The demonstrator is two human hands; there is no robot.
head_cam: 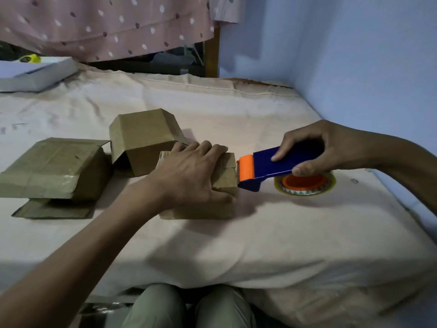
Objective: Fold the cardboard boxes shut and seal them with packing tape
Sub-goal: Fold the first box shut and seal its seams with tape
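A small cardboard box [201, 210] lies in the middle of the bed, and my left hand [189, 176] presses flat on its top with the thumb down its front side. My right hand [314, 147] grips a blue tape dispenser [272, 165] whose orange blade end [246, 168] touches the box's right edge. Its tape roll with an orange core [305, 183] hangs under my right hand. An open cardboard box [144, 138] lies on its side just behind. A taped, closed box [54, 166] sits at the left on a flat piece of cardboard [54, 210].
The bed sheet [260, 233] covers the whole work surface. A white flat box [35, 72] with a yellow object [30, 58] on it lies at the far left corner. A blue wall [354, 55] runs along the right, a dotted curtain [106, 24] behind. My knees [189, 306] are at the near edge.
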